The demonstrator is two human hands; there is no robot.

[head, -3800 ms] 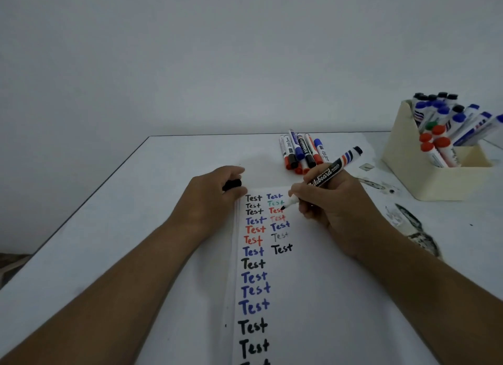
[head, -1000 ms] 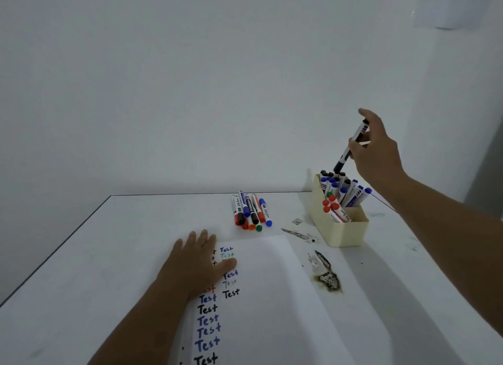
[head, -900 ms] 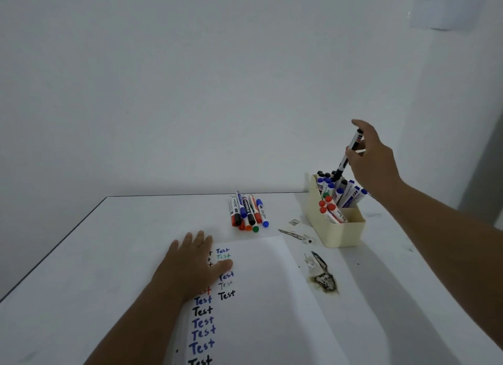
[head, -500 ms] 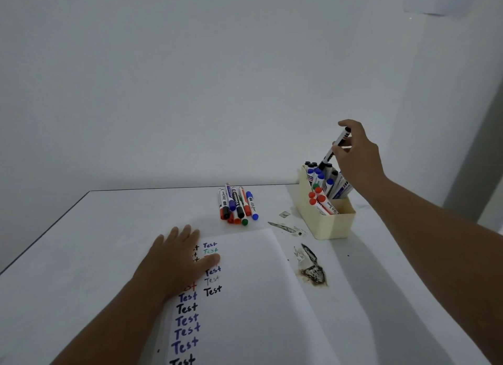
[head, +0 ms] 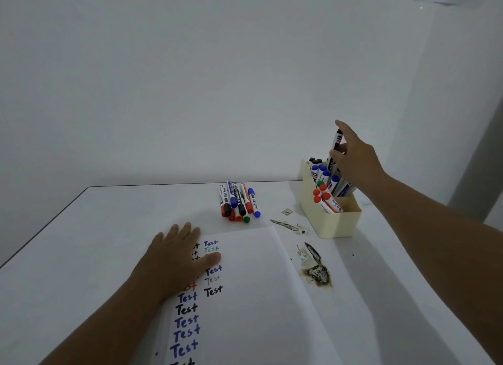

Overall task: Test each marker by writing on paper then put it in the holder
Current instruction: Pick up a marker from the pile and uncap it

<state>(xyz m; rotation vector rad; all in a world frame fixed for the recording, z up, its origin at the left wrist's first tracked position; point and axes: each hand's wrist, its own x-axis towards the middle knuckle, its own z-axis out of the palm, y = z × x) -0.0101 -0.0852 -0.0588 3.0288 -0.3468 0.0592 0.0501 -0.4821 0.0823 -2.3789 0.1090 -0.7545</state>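
My right hand (head: pixel 353 160) grips a black whiteboard marker (head: pixel 336 144) nearly upright, its lower end down among the markers standing in the cream holder (head: pixel 334 223) at the table's right. My left hand (head: pixel 179 258) lies flat with fingers spread on the white paper (head: pixel 258 296), covering part of two columns of "Test" written in black, blue, red and green. A bunch of several capped markers (head: pixel 239 201) lies on the table just beyond the paper's top edge.
The white table (head: pixel 81 242) meets a plain wall at its far edge, and its left edge runs diagonally. Dark stains and peeled patches (head: pixel 313 266) mark the surface between the paper and the holder. A small scrap (head: pixel 285 211) lies near the holder.
My right hand stopped writing, carried the black marker from the paper up to the holder and lowered it in. My left hand let go of the cap and spread flat on the paper.
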